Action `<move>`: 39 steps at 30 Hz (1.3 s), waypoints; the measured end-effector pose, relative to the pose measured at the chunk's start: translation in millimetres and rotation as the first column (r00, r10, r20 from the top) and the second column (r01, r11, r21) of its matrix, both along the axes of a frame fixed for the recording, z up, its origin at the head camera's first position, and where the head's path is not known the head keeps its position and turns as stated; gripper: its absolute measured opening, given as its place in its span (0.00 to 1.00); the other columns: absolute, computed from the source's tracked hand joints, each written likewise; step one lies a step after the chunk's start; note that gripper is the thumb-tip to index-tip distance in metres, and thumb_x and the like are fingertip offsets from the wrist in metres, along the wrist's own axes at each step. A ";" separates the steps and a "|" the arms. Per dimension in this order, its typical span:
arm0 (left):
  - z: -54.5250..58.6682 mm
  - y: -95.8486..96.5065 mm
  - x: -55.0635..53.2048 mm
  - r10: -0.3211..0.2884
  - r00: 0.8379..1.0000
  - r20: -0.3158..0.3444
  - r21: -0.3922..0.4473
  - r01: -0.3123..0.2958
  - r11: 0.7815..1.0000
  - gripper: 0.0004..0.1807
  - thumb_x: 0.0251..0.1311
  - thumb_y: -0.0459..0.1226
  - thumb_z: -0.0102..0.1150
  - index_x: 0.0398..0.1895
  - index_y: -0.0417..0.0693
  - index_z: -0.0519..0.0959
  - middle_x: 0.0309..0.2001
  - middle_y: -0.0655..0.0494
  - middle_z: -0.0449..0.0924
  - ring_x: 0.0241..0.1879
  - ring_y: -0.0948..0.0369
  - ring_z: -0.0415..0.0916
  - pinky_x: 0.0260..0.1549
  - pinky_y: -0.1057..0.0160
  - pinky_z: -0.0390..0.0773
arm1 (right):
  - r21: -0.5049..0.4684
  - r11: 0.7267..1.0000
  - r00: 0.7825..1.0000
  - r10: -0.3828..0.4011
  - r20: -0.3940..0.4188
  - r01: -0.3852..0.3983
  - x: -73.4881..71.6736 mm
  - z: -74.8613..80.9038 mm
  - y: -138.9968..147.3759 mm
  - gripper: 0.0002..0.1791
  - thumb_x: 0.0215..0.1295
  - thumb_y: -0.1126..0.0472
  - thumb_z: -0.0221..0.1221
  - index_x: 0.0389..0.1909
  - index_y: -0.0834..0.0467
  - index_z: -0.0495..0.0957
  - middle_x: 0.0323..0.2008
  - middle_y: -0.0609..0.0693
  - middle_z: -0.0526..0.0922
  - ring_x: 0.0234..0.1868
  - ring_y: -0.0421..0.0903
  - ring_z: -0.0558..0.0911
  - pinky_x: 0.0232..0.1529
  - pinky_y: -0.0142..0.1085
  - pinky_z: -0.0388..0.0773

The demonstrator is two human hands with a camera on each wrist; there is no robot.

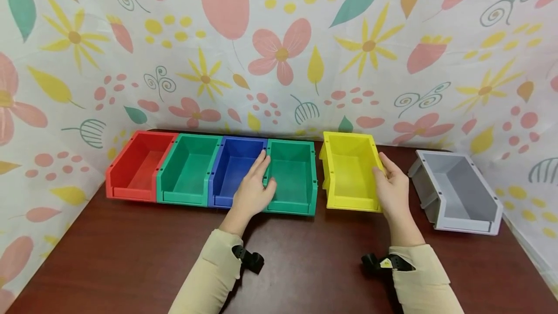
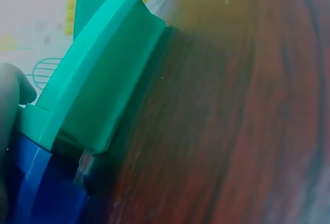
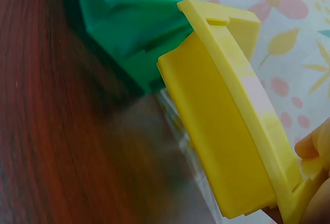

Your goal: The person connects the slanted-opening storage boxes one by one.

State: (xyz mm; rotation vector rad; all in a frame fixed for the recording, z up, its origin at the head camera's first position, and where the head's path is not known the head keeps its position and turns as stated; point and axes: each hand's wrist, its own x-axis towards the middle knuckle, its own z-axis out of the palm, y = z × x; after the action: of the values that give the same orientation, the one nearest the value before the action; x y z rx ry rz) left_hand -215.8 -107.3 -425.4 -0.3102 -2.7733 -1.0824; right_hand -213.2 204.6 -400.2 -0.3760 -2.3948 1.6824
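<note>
My right hand point(image 1: 394, 190) grips the right wall of a yellow storage bin point(image 1: 350, 168), thumb over the rim and fingers along the outer side. Seen from the right wrist, the yellow bin point(image 3: 227, 126) hangs close over the table with its front lip toward the camera. My left hand point(image 1: 253, 193) lies with fairly straight fingers over the wall where a blue bin point(image 1: 237, 161) meets a green bin point(image 1: 291, 173), its thumb over the green one. The left wrist view shows the green bin's front point(image 2: 103, 80) beside part of that hand point(image 2: 10, 100).
Left of the blue bin stand another green bin point(image 1: 189, 171) and a red bin point(image 1: 139, 168), side by side. A grey bin point(image 1: 457, 193) sits apart at the right, turned at an angle. Behind the brown table point(image 1: 305, 265) hangs a flower-patterned cloth point(image 1: 279, 101).
</note>
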 end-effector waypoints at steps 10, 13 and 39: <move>0.0 -1.9 -1.2 -0.016 0.999 -0.040 0.009 0.016 1.000 0.32 0.63 0.41 0.47 0.72 0.50 0.58 0.75 0.63 0.48 0.68 0.56 0.62 0.19 0.63 0.65 | -0.035 0.999 0.999 -0.029 -0.025 0.028 4.5 11.1 -11.3 0.27 0.71 0.55 0.46 0.71 0.49 0.59 0.64 0.56 0.70 0.57 0.51 0.76 0.37 0.18 0.75; 1.6 -2.6 -1.3 -0.020 0.999 -0.042 0.006 0.020 1.000 0.33 0.63 0.41 0.47 0.72 0.49 0.58 0.75 0.61 0.48 0.70 0.56 0.59 0.21 0.63 0.65 | -0.042 0.999 0.999 -0.029 -0.042 0.028 5.7 13.3 -13.9 0.27 0.71 0.56 0.47 0.70 0.49 0.59 0.64 0.56 0.70 0.57 0.51 0.76 0.37 0.18 0.74; 3.7 -3.9 -0.5 -0.047 0.999 -0.026 0.011 0.047 0.999 0.34 0.62 0.40 0.48 0.73 0.50 0.56 0.75 0.61 0.46 0.71 0.57 0.56 0.24 0.63 0.66 | -0.033 0.999 0.996 -0.041 -0.077 0.039 8.7 17.9 -19.2 0.27 0.70 0.56 0.48 0.70 0.48 0.61 0.63 0.56 0.72 0.55 0.50 0.77 0.36 0.18 0.75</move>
State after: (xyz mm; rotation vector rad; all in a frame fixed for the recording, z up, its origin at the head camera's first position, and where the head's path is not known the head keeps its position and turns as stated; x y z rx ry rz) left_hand -216.3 -111.3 -421.8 -0.3867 -2.7489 -1.0973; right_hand -204.5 185.5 -382.3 -0.3540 -2.2930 1.6871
